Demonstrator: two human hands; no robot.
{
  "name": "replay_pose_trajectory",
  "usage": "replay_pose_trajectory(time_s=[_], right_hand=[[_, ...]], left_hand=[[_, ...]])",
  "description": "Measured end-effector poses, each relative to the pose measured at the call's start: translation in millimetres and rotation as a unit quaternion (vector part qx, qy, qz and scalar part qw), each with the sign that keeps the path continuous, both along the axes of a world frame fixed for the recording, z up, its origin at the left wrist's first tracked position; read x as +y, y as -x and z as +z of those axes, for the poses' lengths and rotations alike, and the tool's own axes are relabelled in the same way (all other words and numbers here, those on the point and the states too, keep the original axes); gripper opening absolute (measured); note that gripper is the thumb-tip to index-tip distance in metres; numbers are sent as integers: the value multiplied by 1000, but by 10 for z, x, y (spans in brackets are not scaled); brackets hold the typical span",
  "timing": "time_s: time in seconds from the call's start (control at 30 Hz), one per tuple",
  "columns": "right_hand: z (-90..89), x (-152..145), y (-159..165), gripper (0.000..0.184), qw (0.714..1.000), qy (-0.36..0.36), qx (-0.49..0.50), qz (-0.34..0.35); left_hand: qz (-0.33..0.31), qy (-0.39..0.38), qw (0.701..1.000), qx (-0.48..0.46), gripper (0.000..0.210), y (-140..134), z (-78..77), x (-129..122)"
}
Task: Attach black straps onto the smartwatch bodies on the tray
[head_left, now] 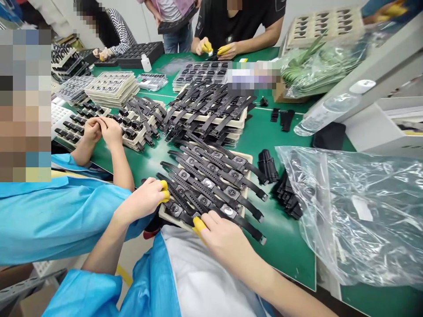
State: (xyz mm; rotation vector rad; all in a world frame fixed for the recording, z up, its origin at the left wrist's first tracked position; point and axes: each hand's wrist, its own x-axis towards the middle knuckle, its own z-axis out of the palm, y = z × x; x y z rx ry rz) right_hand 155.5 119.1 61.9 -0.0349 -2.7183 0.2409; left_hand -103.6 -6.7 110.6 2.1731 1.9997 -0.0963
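Rows of black smartwatches point(213, 168) lie face down with straps stretched out across a cream tray point(249, 164) in front of me. My left hand point(145, 199), with yellow finger covers, is closed at the tray's left edge, by the strap of the nearest smartwatch point(176, 210). At the front edge, my right hand point(220, 229) has its yellow-covered fingers bent around the other strap end of that smartwatch. Both hands' exact grip is partly hidden by the fingers.
Stacked trays of watches point(208, 110) stand behind. Bundled black straps point(287, 193) and a large clear plastic bag point(360, 215) lie to the right. At left, a co-worker's hands point(104, 130) are over another watch tray point(135, 141). More people work across the green table point(291, 259).
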Motion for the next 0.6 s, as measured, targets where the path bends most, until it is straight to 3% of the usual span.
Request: replay_pose_trajectory(time_s=[0.17, 0.27, 0.37, 0.43, 0.5, 0.57, 0.6], right_hand=[[-21, -89, 3, 15, 999, 5, -29, -13], [-18, -65, -43, 16, 998, 44, -38, -3], [28, 211, -245, 12, 991, 133, -23, -4], [40, 598, -537, 30, 981, 166, 22, -102], [-7, 1097, -959, 42, 949, 121, 63, -284], [-123, 1598, -1462, 51, 872, 64, 81, -478], [-201, 1814, -1717, 57, 827, 73, 68, -554]], left_hand=[[31, -84, 996, -11, 26, 38, -182, -12], [114, -134, 984, -29, 21, -33, -231, -216], [206, -126, 967, -86, 15, -152, -296, -493], [268, -96, 953, -108, 15, -256, -378, -646], [299, -75, 943, -128, 22, -366, -484, -740], [299, -83, 938, -155, 22, -449, -584, -787], [296, -96, 936, -166, 22, -467, -621, -800]])
